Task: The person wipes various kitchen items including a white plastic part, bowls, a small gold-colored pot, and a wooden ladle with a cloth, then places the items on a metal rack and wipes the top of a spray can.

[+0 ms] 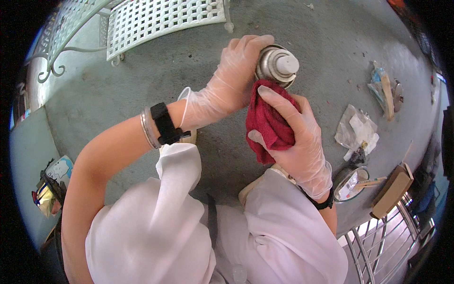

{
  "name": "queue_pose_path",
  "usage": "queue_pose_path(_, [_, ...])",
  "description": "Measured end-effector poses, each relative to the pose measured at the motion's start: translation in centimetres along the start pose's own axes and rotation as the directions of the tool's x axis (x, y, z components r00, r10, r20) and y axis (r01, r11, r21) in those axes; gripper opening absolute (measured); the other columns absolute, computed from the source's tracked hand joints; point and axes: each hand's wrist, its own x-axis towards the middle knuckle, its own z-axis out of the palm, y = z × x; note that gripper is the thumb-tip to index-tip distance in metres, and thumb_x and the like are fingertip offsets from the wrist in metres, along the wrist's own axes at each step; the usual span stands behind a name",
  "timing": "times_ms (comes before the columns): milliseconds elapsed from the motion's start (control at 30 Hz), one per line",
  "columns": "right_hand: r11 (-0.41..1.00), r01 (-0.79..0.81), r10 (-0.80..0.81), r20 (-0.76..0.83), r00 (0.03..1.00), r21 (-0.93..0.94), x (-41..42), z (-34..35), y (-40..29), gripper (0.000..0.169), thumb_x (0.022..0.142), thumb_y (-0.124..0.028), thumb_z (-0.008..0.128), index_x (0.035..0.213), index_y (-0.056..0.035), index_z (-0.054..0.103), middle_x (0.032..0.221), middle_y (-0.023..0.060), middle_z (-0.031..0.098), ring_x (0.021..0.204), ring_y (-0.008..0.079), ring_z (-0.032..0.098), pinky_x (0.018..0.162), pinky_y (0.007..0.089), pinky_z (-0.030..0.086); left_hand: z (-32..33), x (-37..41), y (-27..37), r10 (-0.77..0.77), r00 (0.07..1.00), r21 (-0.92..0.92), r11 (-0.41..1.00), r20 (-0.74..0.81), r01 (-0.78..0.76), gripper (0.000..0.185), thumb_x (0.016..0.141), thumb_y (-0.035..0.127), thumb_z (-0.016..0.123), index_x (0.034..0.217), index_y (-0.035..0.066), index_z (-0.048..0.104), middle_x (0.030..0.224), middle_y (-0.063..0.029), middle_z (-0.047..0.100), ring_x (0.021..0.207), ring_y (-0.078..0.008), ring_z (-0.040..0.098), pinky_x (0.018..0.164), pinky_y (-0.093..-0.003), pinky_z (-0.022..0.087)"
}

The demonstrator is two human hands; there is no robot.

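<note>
My left hand [236, 72], in a clear disposable glove, is wrapped around the side of a metal aerosol can [269, 64]. The can's white spray nozzle [288, 64] points up toward me and to the right. In my right hand [301, 138], also gloved, is a bunched dark red cloth [271, 120]. The cloth's upper end touches or overlaps the can's lower rim; I cannot tell how hard it presses. My left fingertips lie partly behind the can, and its lower body is hidden.
A white lattice metal bench [166, 25] stands at the upper left on the grey floor [149, 74]. To the right lie a clear plastic bag [356, 124], a packet with a wooden-handled brush [386, 88], a round dish [365, 172] with sticks and a cardboard box [392, 191]. A metal rack [379, 245] is lower right.
</note>
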Motion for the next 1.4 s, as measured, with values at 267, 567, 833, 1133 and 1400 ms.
queue_pose_path(267, [0.999,0.049,-0.044,-0.196,0.980,0.021,0.0,-1.6,3.8,0.061,0.066,-0.013,0.077,0.123,-0.0139,0.055,0.109,0.0161,0.057,0.097,0.0333,0.058,0.085,0.0371,0.049,1.3,0.3,1.0,-0.082,0.996,-0.136,0.988,-0.017,0.079,0.078,0.057,0.014,0.085,0.120,0.005,0.041,0.108,-0.0158,0.048,0.104,-0.0335,0.051,0.088,-0.0383,0.044])
queue_pose_path(567, [0.994,0.089,-0.068,-0.253,0.965,0.072,0.1,-0.7,3.3,0.062,0.067,-0.011,0.077,0.124,-0.0096,0.053,0.112,0.0154,0.058,0.100,0.0312,0.056,0.087,0.0363,0.047,2.1,0.5,0.9,-0.136,0.987,-0.013,0.991,-0.085,0.135,0.080,0.056,0.018,0.086,0.120,0.003,0.040,0.111,-0.0202,0.045,0.105,-0.0383,0.049,0.088,-0.0394,0.045])
queue_pose_path(833, [0.979,-0.100,0.148,-0.284,0.947,0.178,-1.5,-1.0,3.5,0.063,0.069,-0.011,0.077,0.126,-0.0064,0.051,0.118,0.0147,0.056,0.108,0.0276,0.055,0.092,0.0347,0.045,2.5,1.1,1.7,-0.144,0.986,-0.028,0.990,-0.087,0.142,0.082,0.056,0.018,0.087,0.120,0.003,0.039,0.110,-0.0181,0.046,0.102,-0.0349,0.049,0.089,-0.0387,0.043])
queue_pose_path(1133, [0.989,0.093,-0.072,-0.171,0.983,0.118,-0.7,-1.5,2.1,0.063,0.064,-0.015,0.079,0.123,-0.0127,0.056,0.116,0.0157,0.056,0.100,0.0314,0.058,0.088,0.0371,0.047,2.6,1.0,1.1,-0.113,0.992,-0.051,0.993,-0.056,0.110,0.073,0.060,0.011,0.080,0.119,0.001,0.039,0.109,-0.0189,0.045,0.102,-0.0353,0.047,0.090,-0.0391,0.041])
queue_pose_path(1400, [0.998,-0.017,0.023,-0.093,0.995,0.059,0.3,-2.1,2.6,0.060,0.066,-0.014,0.078,0.122,-0.0132,0.055,0.111,0.0151,0.057,0.100,0.0315,0.058,0.086,0.0359,0.047,2.5,1.3,0.8,-0.018,0.999,-0.039,0.999,-0.041,0.016,0.075,0.058,0.010,0.080,0.120,0.001,0.038,0.109,-0.0210,0.044,0.104,-0.0393,0.045,0.090,-0.0422,0.041])
